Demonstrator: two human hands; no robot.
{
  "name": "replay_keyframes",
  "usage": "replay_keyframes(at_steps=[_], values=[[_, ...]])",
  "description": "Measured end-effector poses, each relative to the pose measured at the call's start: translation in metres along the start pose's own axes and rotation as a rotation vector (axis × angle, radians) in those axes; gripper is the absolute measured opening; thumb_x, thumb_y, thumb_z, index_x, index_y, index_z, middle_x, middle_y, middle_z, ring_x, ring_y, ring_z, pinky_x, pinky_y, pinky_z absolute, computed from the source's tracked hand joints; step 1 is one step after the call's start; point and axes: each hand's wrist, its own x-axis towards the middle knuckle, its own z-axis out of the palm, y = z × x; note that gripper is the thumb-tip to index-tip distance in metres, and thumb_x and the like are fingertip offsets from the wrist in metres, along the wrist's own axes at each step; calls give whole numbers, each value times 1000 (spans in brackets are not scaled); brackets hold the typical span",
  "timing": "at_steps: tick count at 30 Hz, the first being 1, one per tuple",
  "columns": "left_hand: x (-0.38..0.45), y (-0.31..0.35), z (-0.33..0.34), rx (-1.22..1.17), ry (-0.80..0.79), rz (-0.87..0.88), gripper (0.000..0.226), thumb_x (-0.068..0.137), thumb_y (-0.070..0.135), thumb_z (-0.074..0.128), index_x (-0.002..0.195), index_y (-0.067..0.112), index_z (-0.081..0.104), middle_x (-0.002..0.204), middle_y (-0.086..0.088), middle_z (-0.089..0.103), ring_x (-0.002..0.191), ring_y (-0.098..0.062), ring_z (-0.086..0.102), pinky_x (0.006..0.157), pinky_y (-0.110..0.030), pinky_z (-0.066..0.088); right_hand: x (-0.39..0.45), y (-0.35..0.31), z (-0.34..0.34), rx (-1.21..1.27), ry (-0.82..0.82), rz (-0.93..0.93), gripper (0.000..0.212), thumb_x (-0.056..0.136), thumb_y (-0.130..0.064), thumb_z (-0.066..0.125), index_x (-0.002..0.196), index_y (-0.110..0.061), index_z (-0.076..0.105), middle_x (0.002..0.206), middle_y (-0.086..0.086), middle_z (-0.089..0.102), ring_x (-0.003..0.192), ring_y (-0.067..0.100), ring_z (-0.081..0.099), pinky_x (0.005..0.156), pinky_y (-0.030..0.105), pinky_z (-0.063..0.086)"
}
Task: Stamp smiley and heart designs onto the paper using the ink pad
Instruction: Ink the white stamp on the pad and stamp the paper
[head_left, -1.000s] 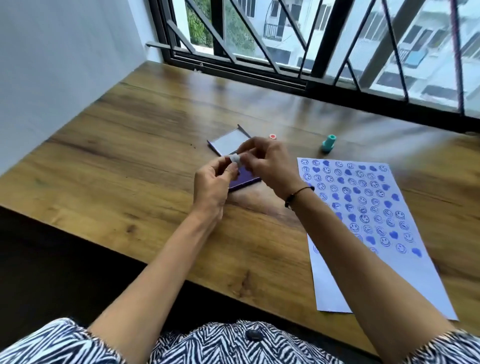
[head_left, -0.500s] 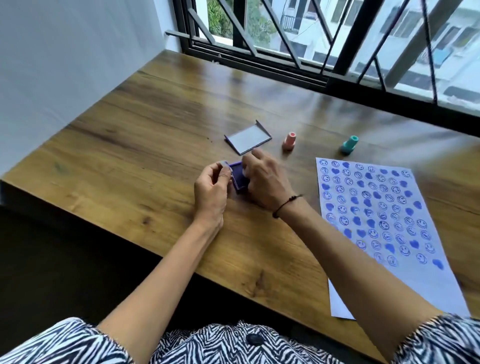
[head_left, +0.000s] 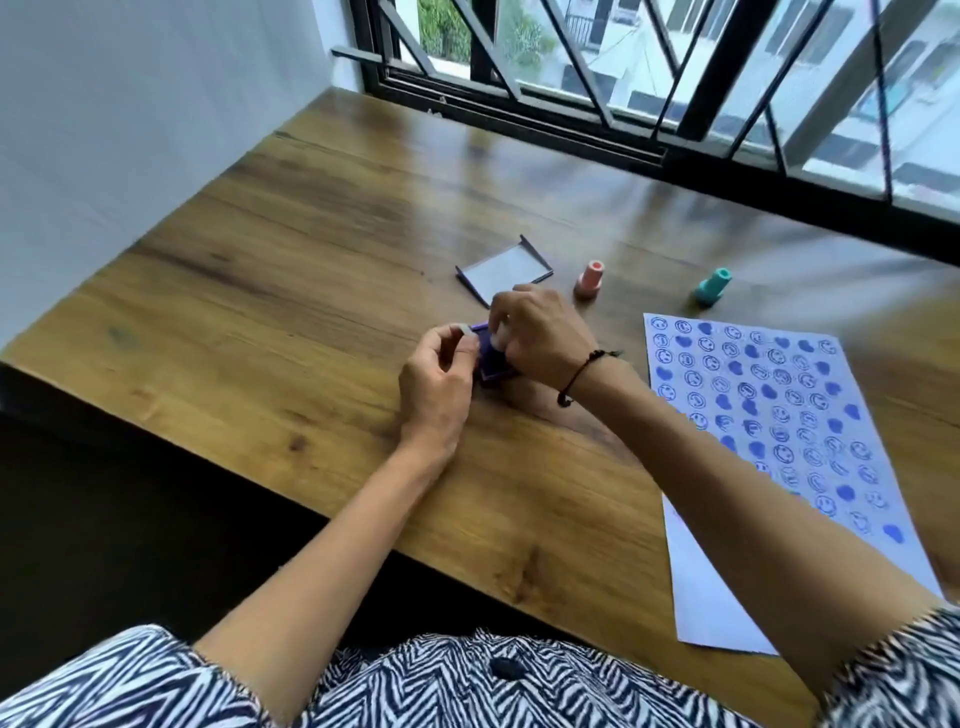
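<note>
The purple ink pad (head_left: 491, 361) is held on the worktop (head_left: 291, 291) between both hands. The left hand (head_left: 439, 387) is curled against its left edge, a small pale piece pinched in the fingertips. The right hand (head_left: 543, 340) is closed over something white pressed on it. The stamped paper (head_left: 779, 467) lies right of the right hand, with 2 stamps and the lid (head_left: 506, 270) beyond.

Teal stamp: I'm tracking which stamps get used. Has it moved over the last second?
No. The teal stamp stands where it did, right of the pink stamp and just beyond the paper's far edge; only the camera view shifted.
</note>
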Motion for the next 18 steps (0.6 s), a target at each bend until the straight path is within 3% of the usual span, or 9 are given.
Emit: replay_keyframes(at_steps=[5, 9, 11, 12, 14, 16, 18], values=[[-2, -1, 0, -16, 16, 13, 11, 77, 34, 55, 85, 30, 61, 90, -8, 68, 87, -28, 65, 85, -50, 54, -10, -7, 20, -62, 31, 4, 13, 77, 0, 49, 88, -1, 57, 97, 20, 58, 80, 37, 57, 57, 32, 33], [-3, 3, 0, -36, 22, 18, 11, 81, 28, 55, 91, 24, 60, 93, -10, 66, 86, -26, 62, 88, -52, 52, -2, -2, 15, 138, 57, 97, 16, 79, 0, 51, 86, -4, 64, 93, 18, 63, 84, 34, 58, 65, 34, 45], [-3, 5, 0, -30, 45, 30, 12, 84, 23, 56, 94, 18, 60, 94, -16, 66, 86, -30, 61, 89, -54, 50, -12, 2, 13, 412, 208, 248, 13, 78, -2, 56, 83, -7, 67, 82, 10, 67, 79, 24, 59, 70, 26, 50], [-3, 6, 2, -17, 44, 47, 11, 84, 22, 56, 94, 18, 60, 94, -17, 66, 86, -31, 61, 89, -54, 50, -22, 4, 12, 559, 303, 352, 9, 77, -5, 62, 82, -10, 68, 74, 4, 66, 72, 17, 58, 65, 19, 47], [-9, 12, 9, 21, -13, 98, 7, 84, 26, 55, 90, 25, 59, 91, -12, 66, 84, -26, 60, 88, -50, 51, -46, 10, 5, 841, 472, 493, 10, 75, -8, 69, 76, -18, 67, 65, 1, 61, 58, 7, 54, 56, 17, 43], [-22, 18, 24, 69, -149, 158, 6, 83, 33, 54, 87, 33, 58, 88, 0, 65, 82, -16, 60, 84, -35, 52, -77, 23, -7, 994, 607, 582, 19, 75, -5, 69, 70, -23, 64, 61, 2, 58, 45, 1, 47, 48, 15, 39], [-45, 22, 48, 93, -332, 208, 13, 83, 34, 52, 93, 29, 59, 89, 5, 64, 81, -9, 59, 77, -20, 49, -117, 42, -21, 1008, 722, 661, 20, 76, -5, 68, 71, -24, 64, 62, 4, 60, 41, 1, 45, 44, 15, 38]])
